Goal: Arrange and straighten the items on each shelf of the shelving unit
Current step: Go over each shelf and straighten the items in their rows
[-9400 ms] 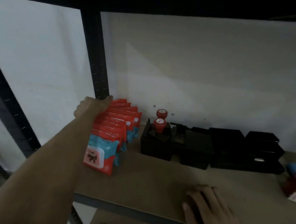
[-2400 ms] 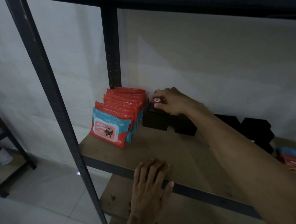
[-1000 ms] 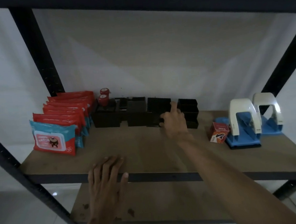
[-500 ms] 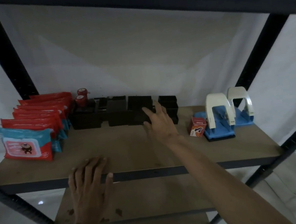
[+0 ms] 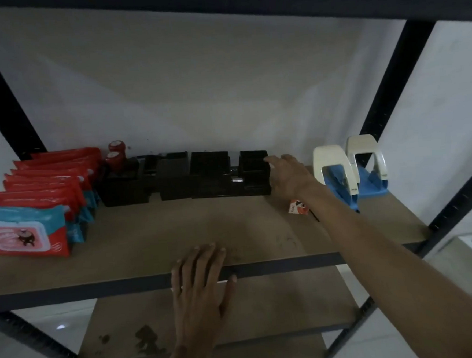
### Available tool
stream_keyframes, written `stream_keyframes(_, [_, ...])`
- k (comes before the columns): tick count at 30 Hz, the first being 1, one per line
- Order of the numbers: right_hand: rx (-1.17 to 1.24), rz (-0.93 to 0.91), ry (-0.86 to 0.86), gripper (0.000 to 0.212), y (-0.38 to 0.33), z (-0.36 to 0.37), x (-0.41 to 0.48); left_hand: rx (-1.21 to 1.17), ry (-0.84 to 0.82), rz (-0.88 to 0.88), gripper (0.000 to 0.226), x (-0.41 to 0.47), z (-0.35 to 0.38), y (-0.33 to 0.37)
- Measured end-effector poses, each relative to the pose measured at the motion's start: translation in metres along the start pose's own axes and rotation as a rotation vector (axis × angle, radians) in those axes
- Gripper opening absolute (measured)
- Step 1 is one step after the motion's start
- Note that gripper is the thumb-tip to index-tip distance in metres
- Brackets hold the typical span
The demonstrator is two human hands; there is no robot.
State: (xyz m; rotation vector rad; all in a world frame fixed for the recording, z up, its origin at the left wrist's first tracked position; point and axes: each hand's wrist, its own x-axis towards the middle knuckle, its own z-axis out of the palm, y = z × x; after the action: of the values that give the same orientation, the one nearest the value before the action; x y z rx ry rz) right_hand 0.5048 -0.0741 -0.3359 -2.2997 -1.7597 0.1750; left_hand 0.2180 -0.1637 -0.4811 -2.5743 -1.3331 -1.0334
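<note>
Shelf (image 5: 138, 241) looks mostly done: wipe packs (image 5: 29, 232) filed at left, black boxes (image 5: 184, 177) w/ two red stamps (image 5: 114, 159) lined along the back, hole punches (image 5: 336, 169) at right. Right hand (image 5: 289, 175), fingers straight & holding nothing, touches the end box; left hand (image 5: 199, 276) lies flat on the front edge. Left to do, I'd judge: small red box (image 5: 297, 207) sitting loose by the punches, plus other shelves.

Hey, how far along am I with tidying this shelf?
Looks done: the wipe packs stand in a tidy file at the left. In hand: the right hand touches the right end of the black boxes, lined up along the back; the left hand rests flat on the shelf edge. Left: the small red box, set apart before the hole punches. Other shelves are mostly unseen.
</note>
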Motion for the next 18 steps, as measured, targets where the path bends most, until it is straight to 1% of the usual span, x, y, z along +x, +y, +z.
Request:
stream_keyframes(3, [0.071, -0.008, -0.055, 0.059, -0.004, 0.005, 0.015, 0.009, -0.041, -0.006, 0.055, 0.0, -0.001, -0.004])
stream_keyframes(6, [0.089, 0.004, 0.024, 0.04, -0.006, 0.014, 0.023, 0.013, -0.077, -0.022, 0.058, 0.0, 0.0, -0.003])
stream_keyframes(8, [0.1, 0.013, 0.077, 0.033, -0.006, 0.017, 0.026, 0.018, -0.09, -0.034, 0.059, 0.0, 0.0, -0.003])
stream_keyframes(14, [0.115, 0.027, 0.158, 0.023, -0.007, 0.019, 0.035, 0.025, -0.076, -0.028, 0.063, -0.001, 0.001, -0.002])
stream_keyframes(18, [0.12, 0.046, 0.154, 0.025, -0.013, 0.02, 0.035, 0.032, -0.064, -0.013, 0.065, -0.002, 0.004, -0.006])
